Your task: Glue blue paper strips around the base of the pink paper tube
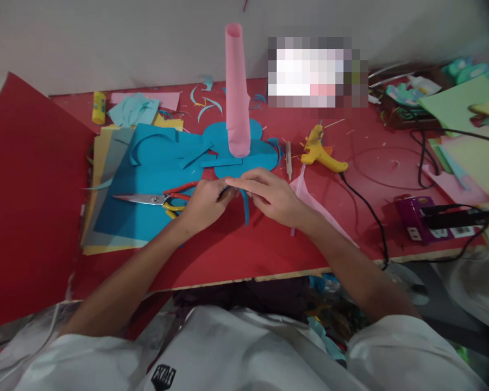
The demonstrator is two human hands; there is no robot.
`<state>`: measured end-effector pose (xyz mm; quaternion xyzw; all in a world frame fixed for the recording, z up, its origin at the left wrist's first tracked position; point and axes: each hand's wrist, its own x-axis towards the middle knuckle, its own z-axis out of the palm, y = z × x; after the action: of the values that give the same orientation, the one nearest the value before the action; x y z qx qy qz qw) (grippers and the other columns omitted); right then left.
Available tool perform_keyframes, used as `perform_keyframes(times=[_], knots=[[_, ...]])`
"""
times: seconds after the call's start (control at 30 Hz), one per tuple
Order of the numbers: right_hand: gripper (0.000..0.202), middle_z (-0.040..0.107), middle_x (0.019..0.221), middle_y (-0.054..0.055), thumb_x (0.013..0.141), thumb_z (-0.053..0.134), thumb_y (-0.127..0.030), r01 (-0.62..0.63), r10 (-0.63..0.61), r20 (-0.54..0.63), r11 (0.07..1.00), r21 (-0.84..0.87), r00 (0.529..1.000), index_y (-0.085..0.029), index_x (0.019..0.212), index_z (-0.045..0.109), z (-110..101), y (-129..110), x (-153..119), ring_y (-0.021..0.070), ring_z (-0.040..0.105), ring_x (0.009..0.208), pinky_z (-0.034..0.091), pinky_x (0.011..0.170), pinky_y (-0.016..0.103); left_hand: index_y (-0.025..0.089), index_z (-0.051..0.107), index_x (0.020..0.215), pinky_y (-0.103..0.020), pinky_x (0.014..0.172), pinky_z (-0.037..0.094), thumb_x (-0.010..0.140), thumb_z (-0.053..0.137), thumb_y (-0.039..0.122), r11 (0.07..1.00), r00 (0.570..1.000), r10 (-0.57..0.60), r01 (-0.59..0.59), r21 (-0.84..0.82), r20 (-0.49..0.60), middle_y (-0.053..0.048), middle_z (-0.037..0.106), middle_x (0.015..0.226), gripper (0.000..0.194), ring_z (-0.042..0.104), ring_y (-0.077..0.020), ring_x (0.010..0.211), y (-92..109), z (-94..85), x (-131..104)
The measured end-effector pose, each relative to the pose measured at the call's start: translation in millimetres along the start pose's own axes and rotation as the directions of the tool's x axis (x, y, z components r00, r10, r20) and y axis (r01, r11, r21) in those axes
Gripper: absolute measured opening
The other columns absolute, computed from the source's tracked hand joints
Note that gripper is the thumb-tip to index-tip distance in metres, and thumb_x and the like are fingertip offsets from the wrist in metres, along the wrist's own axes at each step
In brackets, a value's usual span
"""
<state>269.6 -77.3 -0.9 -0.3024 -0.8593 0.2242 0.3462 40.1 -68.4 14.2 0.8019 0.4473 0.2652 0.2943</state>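
Observation:
Both my hands meet over the red table's front middle, working on a narrow blue paper strip (245, 209) whose free end hangs below the fingers. My left hand (209, 201) is closed, pinching the strip at its other end. My right hand (273, 195) is closed too, its fingers pressed to the strip beside the left fingertips. Just beyond them lies a blue paper flower shape (263, 157), with a tall pink paper tube (238, 92) upright on it. Scissors (157, 200) with red and yellow handles rest by my left hand on blue paper (124, 212).
A yellow glue gun (320, 152) with a black cord lies right of the flower, near a small cutter (289, 160). A glue stick (99, 107) stands at back left. A purple box (419, 220) sits at right. A red board (28, 206) rises on the left.

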Motion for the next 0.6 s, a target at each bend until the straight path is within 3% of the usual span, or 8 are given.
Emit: perform_keyframes(times=[0.2,0.3,0.4,0.53,0.6], knots=[[0.045,0.07,0.119,0.006,0.107,0.053,-0.014,0.082,-0.084,-0.076,0.996,-0.03,0.994,-0.04,0.141,0.07,2.0,2.0,0.9,0.0215,0.068,0.109,0.059,0.093,0.037,0.021,0.061,0.08,-0.03,0.057,0.029,0.101,0.051,0.027,0.999,0.997,0.048,-0.049,0.014,0.069,-0.001,0.066,0.067,0.025,0.056,-0.0157,0.057,0.1,-1.7,-0.9],[0.03,0.073,0.114,0.006,0.109,0.059,-0.028,0.05,-0.047,-0.101,0.998,0.026,0.994,-0.038,0.132,0.075,0.3,-2.1,2.2,0.0219,0.07,0.105,0.06,0.091,0.038,0.02,0.063,0.08,-0.029,0.057,0.032,0.102,0.053,0.029,0.997,0.992,0.062,-0.067,0.036,0.114,-0.003,0.069,0.069,0.026,0.06,-0.0168,0.059,-2.6,2.1,-1.8],[0.029,0.077,0.109,0.005,0.111,0.054,-0.033,-0.033,0.047,-0.158,0.996,0.086,0.986,-0.035,0.13,0.076,-4.6,-6.6,3.2,0.0223,0.072,0.101,0.061,0.091,0.04,0.02,0.065,0.08,-0.029,0.062,0.04,0.104,0.053,0.031,0.999,0.99,0.04,-0.043,0.015,0.133,-0.004,0.072,0.071,0.029,0.067,-0.0188,0.064,-2.8,3.8,-2.1],[0.026,0.081,0.114,0.005,0.11,0.057,-0.041,-0.175,0.216,-0.248,0.968,0.178,0.944,-0.031,0.12,0.078,-13.0,-5.4,5.4,0.0238,0.075,0.107,0.06,0.098,0.041,0.02,0.069,0.109,-0.029,0.069,0.051,0.108,0.056,0.04,0.983,0.988,0.022,0.006,-0.184,0.152,-0.004,0.079,0.084,0.024,0.073,-0.018,0.069,2.1,-1.2,-2.9],[0.025,0.08,0.116,0.006,0.107,0.062,-0.047,-0.233,0.304,-0.279,0.937,0.259,0.911,-0.029,0.114,0.078,-15.4,-0.1,6.9,0.0249,0.075,0.11,0.061,0.098,0.041,0.022,0.064,0.129,-0.029,0.07,0.056,0.108,0.057,0.053,0.935,0.989,0.018,0.035,-0.354,0.145,-0.006,0.081,0.095,0.039,0.075,-0.0182,0.071,3.9,-4.6,-3.1]])
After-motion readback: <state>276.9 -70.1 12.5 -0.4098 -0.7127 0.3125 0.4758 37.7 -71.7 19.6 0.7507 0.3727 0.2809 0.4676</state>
